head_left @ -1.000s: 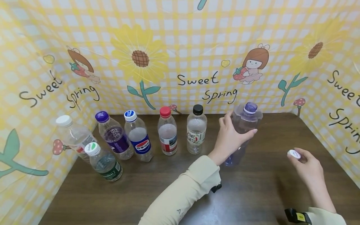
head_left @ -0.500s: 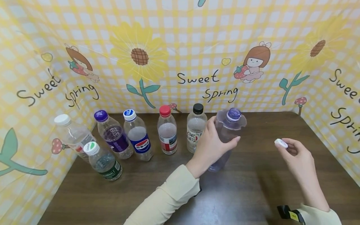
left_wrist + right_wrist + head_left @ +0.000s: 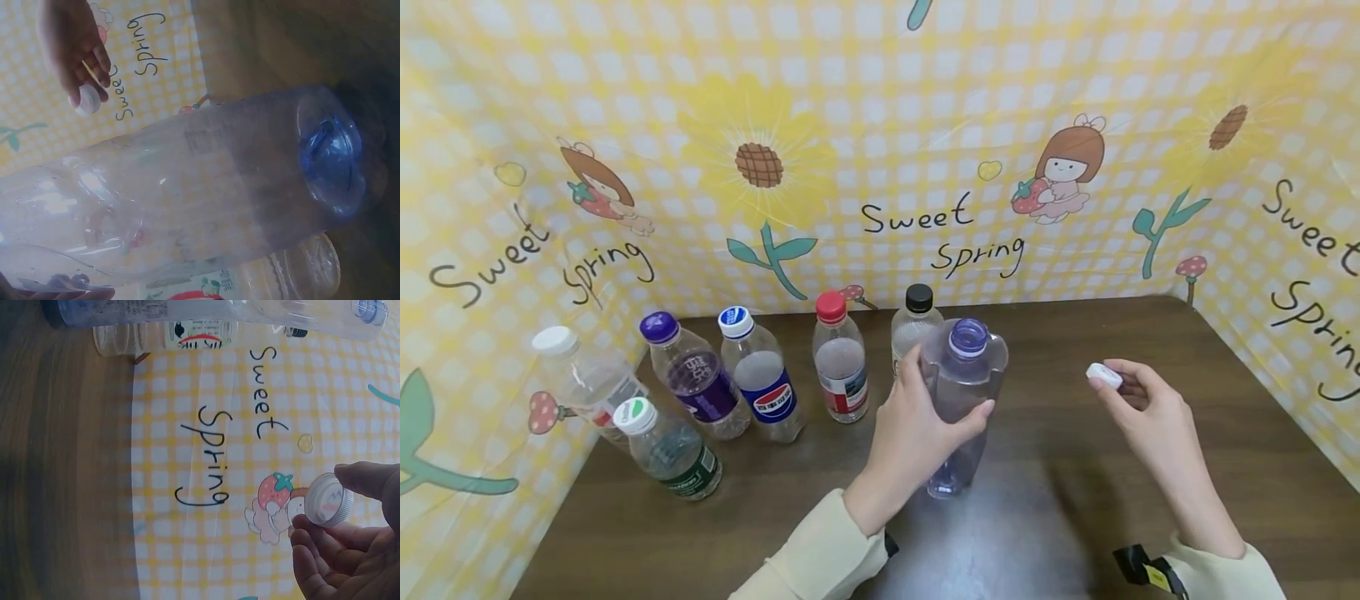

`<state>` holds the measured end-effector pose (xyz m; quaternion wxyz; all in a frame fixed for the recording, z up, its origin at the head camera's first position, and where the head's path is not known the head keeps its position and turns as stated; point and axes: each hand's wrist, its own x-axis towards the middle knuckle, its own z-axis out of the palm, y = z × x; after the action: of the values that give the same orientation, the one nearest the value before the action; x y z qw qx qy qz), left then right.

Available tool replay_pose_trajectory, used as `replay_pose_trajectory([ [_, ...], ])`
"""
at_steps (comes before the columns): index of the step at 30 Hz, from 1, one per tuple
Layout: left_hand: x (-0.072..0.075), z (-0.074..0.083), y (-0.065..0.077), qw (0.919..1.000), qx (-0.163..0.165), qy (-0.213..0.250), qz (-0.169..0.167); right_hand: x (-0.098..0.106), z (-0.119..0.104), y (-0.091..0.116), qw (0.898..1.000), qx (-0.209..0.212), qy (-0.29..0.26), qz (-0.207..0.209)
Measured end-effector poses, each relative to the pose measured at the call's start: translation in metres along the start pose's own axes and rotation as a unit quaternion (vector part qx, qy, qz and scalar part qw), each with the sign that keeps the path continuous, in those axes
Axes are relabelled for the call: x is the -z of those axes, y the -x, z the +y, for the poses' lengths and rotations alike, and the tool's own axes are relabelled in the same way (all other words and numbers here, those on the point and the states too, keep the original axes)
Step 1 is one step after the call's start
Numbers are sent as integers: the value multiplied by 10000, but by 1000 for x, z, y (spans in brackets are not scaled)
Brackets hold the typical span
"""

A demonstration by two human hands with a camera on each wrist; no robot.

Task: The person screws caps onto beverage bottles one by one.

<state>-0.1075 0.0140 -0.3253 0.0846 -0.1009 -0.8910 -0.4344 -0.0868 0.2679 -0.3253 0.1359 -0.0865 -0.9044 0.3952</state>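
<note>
My left hand (image 3: 917,425) grips a large, purple-tinted clear plastic bottle (image 3: 962,392), thumb on one side and fingers on the other. The bottle stands roughly upright with its threaded mouth uncapped; whether its base touches the table cannot be told. To its right, my right hand (image 3: 1161,437) pinches a white bottle cap (image 3: 1105,376) between thumb and fingers, apart from the bottle. In the right wrist view the cap (image 3: 328,500) shows its hollow underside and ribbed edge. The left wrist view shows the bottle's bluish base (image 3: 334,159) and, beyond it, the cap (image 3: 89,100).
Behind the purple bottle is a black-capped bottle (image 3: 917,321), partly hidden. Further left on the brown wooden table (image 3: 820,483) stand a red-capped bottle (image 3: 841,367), a Pepsi bottle (image 3: 767,387), a purple-capped bottle (image 3: 700,383) and others. A checked cloth (image 3: 910,108) encloses the table.
My left hand has carried the purple bottle leftward and nearer, in front of the black-capped bottle. My right hand has moved left with the white cap, still pinched.
</note>
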Motion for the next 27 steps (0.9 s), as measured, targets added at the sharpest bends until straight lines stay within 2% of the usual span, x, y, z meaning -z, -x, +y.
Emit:
replay_pose_trajectory([
  [3,3,-4,6,10000,62,-29,18,-3,-5,2,10000,74,-46,38],
  [10,5,-12,11,9999,-43,-72,112,-8,-22,6,9988,412,-211,148],
  [20,3,-20,15,9991,-233,-121,346,-13,-62,6,9943,980,-376,169],
  [27,2,-22,18,9993,-223,-98,268,-22,-91,7,9873,1488,-548,84],
])
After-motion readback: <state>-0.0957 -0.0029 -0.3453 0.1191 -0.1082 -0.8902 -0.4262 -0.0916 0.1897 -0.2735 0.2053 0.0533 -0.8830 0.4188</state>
